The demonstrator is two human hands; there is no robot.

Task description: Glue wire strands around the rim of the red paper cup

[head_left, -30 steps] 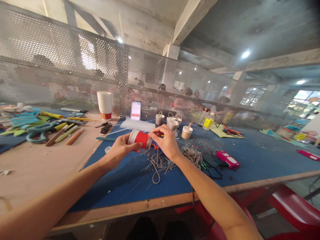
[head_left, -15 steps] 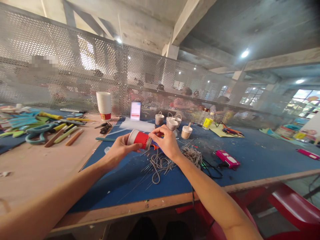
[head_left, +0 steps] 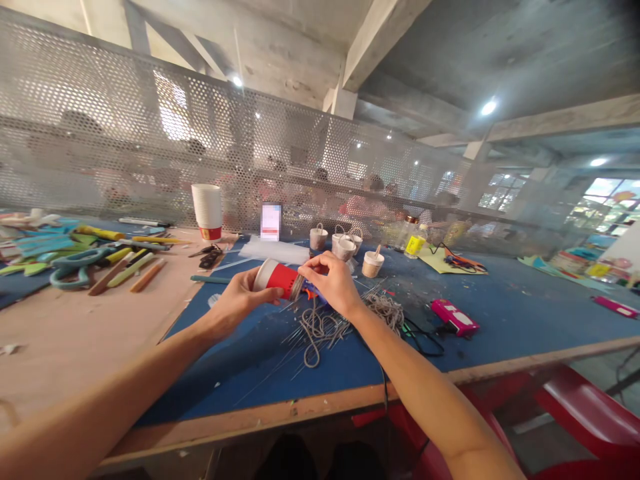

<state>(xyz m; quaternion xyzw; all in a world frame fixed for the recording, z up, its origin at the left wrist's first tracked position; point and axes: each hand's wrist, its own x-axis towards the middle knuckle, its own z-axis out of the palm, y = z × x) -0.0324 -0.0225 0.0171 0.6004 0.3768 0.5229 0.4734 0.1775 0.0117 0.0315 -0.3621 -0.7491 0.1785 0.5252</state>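
Observation:
A red and white paper cup (head_left: 280, 279) lies tilted on its side in the air, with my left hand (head_left: 245, 293) wrapped round its wide white end. Grey cord circles the cup's narrow end. There my right hand (head_left: 333, 283) has its fingertips pinched together at the cord; what exactly lies between them is too small to make out. Loose loops of grey cord (head_left: 313, 333) and thin clear strands lie on the blue mat below. Partly behind my right hand is a blue and orange tool.
Small cord-wrapped cups (head_left: 345, 248) stand beyond my hands, near a phone (head_left: 271, 223) and a cup stack (head_left: 207, 212). Scissors (head_left: 80, 267) and coloured sticks lie left. A pink device (head_left: 454, 317) and bottles (head_left: 415, 240) are right. Behind stands a perforated screen (head_left: 225, 153).
My right hand has shifted very slightly at the cup's narrow end. My left hand and the cup look nearly the same.

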